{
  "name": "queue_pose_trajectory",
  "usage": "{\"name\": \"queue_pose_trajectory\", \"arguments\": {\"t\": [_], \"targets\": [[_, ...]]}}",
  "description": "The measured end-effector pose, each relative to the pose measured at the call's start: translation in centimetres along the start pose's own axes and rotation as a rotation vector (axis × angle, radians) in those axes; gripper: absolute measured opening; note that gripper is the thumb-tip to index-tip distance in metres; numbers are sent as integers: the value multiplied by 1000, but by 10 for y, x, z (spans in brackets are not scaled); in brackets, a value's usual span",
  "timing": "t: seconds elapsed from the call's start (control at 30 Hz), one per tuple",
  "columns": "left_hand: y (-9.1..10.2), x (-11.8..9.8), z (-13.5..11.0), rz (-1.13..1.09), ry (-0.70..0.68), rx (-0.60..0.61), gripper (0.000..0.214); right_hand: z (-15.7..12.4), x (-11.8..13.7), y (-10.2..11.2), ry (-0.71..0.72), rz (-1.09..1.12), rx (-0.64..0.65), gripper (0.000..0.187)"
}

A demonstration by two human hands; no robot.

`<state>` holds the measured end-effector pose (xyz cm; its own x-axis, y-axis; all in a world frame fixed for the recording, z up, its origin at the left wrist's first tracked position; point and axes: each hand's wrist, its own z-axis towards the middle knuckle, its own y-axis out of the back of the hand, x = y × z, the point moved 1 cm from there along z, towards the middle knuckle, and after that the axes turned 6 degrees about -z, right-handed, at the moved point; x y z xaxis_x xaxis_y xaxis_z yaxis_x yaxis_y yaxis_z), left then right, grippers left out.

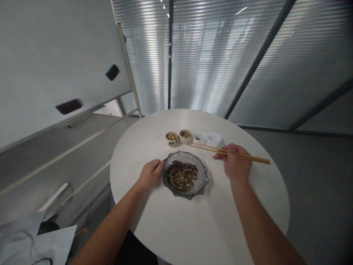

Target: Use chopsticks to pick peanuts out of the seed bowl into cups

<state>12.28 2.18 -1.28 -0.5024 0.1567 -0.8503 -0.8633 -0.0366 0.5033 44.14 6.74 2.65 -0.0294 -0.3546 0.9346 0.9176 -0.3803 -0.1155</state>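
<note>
A scalloped glass dish [200, 187] sits mid-table, heaped with striped sunflower seeds [181, 176]. My left hand [150, 174] is curled against the dish's left rim. My right hand [234, 162] grips a pair of wooden chopsticks [209, 148] above the table, their tips pointing left toward a white square dish [214, 139]. Beyond the glass dish stand a small lettered cup of pale kernels [172, 139] and a second small cup of kernels [185, 136]. Another white square dish [200, 137] sits beside them, with a little dark matter inside.
Everything stands on a round white table [171, 224]. A whiteboard on a frame [63, 62] stands to the left, and a glass wall with blinds [209, 62] runs behind. Sheets of paper [52, 243] lie at the lower left, beyond the table edge.
</note>
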Motion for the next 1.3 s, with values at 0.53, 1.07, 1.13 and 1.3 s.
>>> {"name": "queue_pose_trajectory", "arguments": {"t": [0.53,1.07,1.13,1.3], "targets": [[-1,4,-1,-14,15,-4,46,-47,20,-29,-149,-93,549,42],[0,2,0,-12,24,2,46,-46,20,-36,-171,-112,567,46],[-1,2,0,-16,30,-4,47,-46,19,-36,-154,-124,571,46],[-3,4,0,-19,31,-23,45,-47,14,-36,-70,-186,536,47]]}}
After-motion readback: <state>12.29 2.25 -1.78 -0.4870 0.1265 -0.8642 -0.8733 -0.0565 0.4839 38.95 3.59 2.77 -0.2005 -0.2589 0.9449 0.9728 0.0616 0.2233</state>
